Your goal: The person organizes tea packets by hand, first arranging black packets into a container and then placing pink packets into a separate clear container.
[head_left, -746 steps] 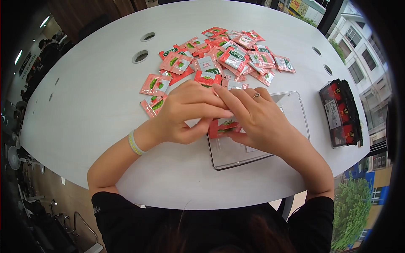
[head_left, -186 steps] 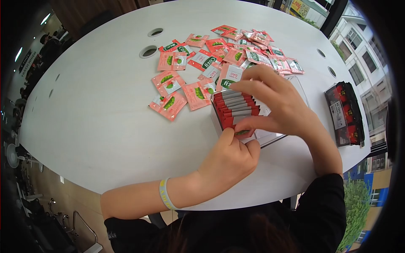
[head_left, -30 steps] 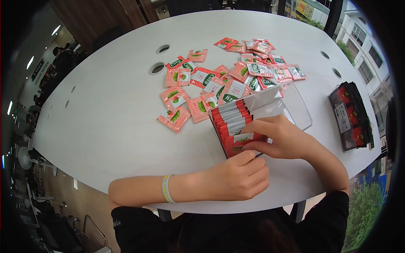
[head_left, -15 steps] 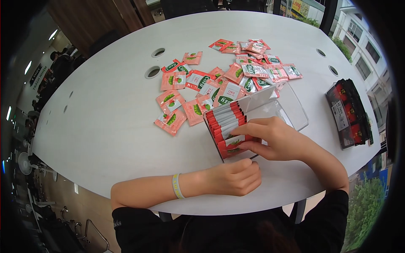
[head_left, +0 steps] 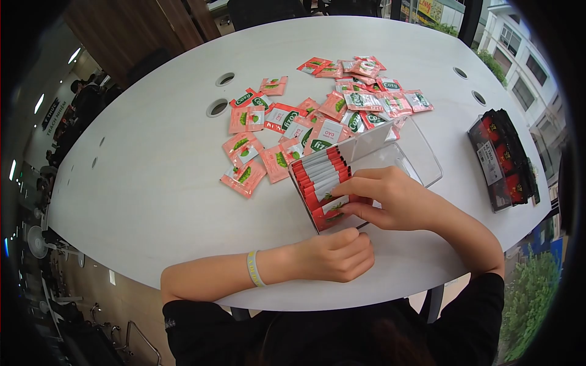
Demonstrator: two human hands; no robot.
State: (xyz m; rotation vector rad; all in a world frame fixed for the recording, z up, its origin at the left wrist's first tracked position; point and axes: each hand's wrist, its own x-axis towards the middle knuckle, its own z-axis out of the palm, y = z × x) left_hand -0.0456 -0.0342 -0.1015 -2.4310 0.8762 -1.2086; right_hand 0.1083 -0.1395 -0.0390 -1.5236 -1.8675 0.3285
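A clear plastic box [head_left: 366,145] sits at the table's near side. Its left part holds a packed row of red and white tea sachets [head_left: 320,174], standing on edge. My right hand [head_left: 394,198] reaches in from the right, thumb and fingers pinched on a red tea sachet [head_left: 326,213] at the near end of the row. That sachet leans with its printed face towards me. Just in front of the box, my left hand [head_left: 340,255] rests on the table, curled into a fist, with a band around the wrist. Its palm side is hidden; nothing shows in it.
Loose pink and red Cozy sachets [head_left: 284,119] lie scattered behind and left of the box. At the right stands another clear box [head_left: 497,165] with dark and red packets. Round holes [head_left: 218,107] pierce the white table [head_left: 152,183].
The whole view has shifted slightly, moving the table's contents a little left. Both hands keep nearly the same pose, the right still pinching at the near sachet.
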